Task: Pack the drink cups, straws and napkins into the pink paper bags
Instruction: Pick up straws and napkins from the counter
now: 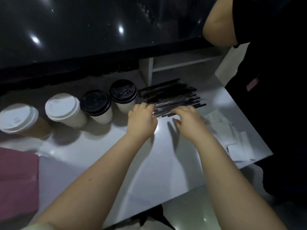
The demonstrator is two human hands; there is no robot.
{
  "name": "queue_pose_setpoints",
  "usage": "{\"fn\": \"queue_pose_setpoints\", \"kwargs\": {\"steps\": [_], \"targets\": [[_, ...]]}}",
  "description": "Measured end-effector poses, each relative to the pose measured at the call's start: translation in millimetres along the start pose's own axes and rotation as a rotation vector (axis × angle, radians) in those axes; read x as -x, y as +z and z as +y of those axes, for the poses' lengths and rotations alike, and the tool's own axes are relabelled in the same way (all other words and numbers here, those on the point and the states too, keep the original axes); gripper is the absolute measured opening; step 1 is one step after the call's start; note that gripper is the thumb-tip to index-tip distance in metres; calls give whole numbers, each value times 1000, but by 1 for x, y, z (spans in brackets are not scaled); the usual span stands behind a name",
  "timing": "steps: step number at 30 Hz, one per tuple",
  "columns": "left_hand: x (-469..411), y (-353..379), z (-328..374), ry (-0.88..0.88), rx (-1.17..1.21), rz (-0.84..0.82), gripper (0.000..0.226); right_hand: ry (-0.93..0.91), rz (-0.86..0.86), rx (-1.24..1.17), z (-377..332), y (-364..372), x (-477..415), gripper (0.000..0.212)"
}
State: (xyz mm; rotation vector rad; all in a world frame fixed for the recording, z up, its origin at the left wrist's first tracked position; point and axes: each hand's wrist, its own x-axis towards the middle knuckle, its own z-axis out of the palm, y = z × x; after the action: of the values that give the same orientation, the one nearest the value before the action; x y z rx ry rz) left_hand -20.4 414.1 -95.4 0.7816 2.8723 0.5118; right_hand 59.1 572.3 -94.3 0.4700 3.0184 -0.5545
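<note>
A pile of black straws (172, 97) in clear wrappers lies at the back of the white table (103, 156). My left hand (142, 119) has its fingertips on the left end of the nearest straws. My right hand (187, 120) reaches over the same straws, fingers on them; whether either hand grips one I cannot tell. Several lidded paper cups stand in a row to the left: two with white lids (19, 119) (62, 107), two with black lids (95, 102) (123, 91). White napkins (232, 138) lie to the right. A pink paper bag (16, 178) lies flat at the left edge.
Another person in dark clothing (274, 80) stands close at the table's right side, one arm (217, 25) raised above it. A glossy black counter (83, 30) runs along the back. A white shelf unit (166, 63) sits behind the straws.
</note>
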Motion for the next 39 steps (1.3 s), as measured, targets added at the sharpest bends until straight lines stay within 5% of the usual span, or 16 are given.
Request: {"fn": "queue_pose_setpoints", "kwargs": {"steps": [7, 16, 29, 39], "targets": [[-24, 19, 6, -76, -12, 22, 43, -72, -95, 130, 28, 16, -82, 53], [-22, 17, 4, -121, 69, 112, 40, -215, 141, -34, 45, 28, -99, 16], [17, -30, 4, -98, 172, 298, 39, -154, 143, 11, 41, -15, -75, 20], [62, -111, -28, -94, 130, 442, 40, -275, 65, -121, -55, -66, -28, 15]]}}
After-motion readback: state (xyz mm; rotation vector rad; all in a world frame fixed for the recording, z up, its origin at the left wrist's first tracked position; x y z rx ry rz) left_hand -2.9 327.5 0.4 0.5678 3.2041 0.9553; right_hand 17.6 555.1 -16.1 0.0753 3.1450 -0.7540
